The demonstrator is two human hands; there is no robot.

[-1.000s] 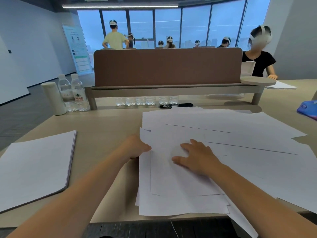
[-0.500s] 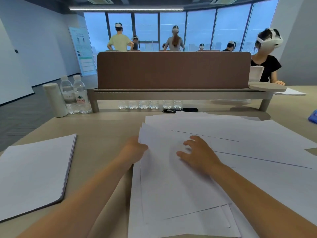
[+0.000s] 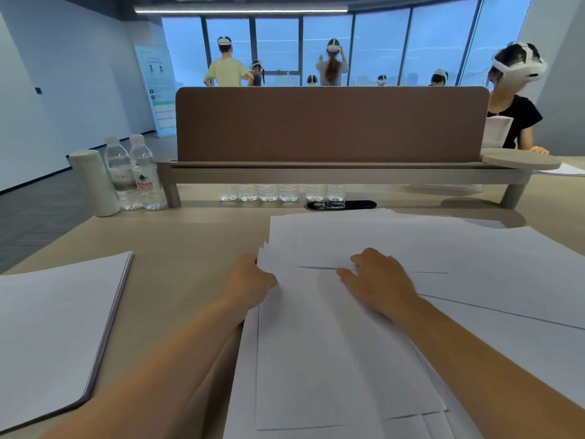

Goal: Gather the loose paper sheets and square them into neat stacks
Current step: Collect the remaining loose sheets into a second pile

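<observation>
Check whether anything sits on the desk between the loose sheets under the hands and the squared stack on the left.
Nothing visible does. The left hand grips the edge of the loose sheets, the right hand lies flat on them, and only bare desk separates them from the squared stack. The bottles stand farther back.

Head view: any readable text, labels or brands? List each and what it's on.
Right bottle: red label with a mountain logo and Chinese characters, too blurred to quote.
Left bottle: label unreadable.
Banner by the wall: printed text, too small to read.
Paper sheets: no text visible.
</observation>
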